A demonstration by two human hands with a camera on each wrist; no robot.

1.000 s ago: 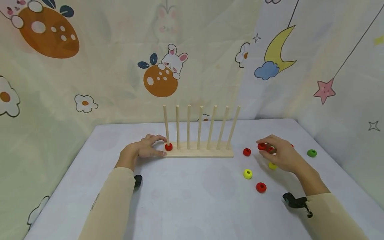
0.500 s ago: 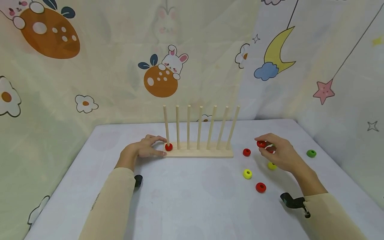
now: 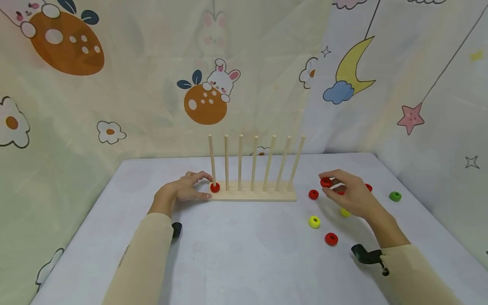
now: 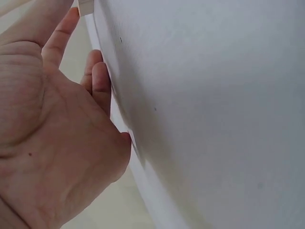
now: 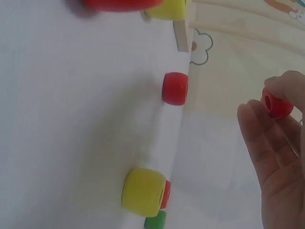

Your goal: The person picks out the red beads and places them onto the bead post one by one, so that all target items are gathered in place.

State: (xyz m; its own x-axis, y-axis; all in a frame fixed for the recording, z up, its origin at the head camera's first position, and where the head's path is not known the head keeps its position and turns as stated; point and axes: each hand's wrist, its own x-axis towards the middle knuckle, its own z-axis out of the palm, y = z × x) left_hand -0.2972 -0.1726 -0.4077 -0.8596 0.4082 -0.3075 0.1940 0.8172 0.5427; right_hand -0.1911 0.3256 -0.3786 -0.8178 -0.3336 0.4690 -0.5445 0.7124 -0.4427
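A wooden peg rack (image 3: 253, 195) stands at the table's back, with several upright pegs in a row. One red bead (image 3: 215, 187) sits at the bottom of its leftmost peg. My left hand (image 3: 185, 187) holds the rack's left end, thumb at the front corner and index finger near the back; the left wrist view catches only a corner of the wood (image 4: 86, 6). To the right of the rack, my right hand (image 3: 354, 192) pinches another red bead (image 3: 325, 182) between thumb and fingers, above the table. In the right wrist view that bead (image 5: 277, 106) shows its hole.
Loose beads lie around the right hand: a red bead (image 3: 313, 194) beside the rack, a yellow bead (image 3: 314, 222), a red bead (image 3: 331, 239) closer to me, a partly covered yellow bead (image 3: 345, 212), a red bead (image 3: 368, 187) behind the hand and a green bead (image 3: 395, 196).
My right hand has shifted a little to the left with the pinched red bead, and a red bead behind it shows more. The left hand stays at the rack's end.
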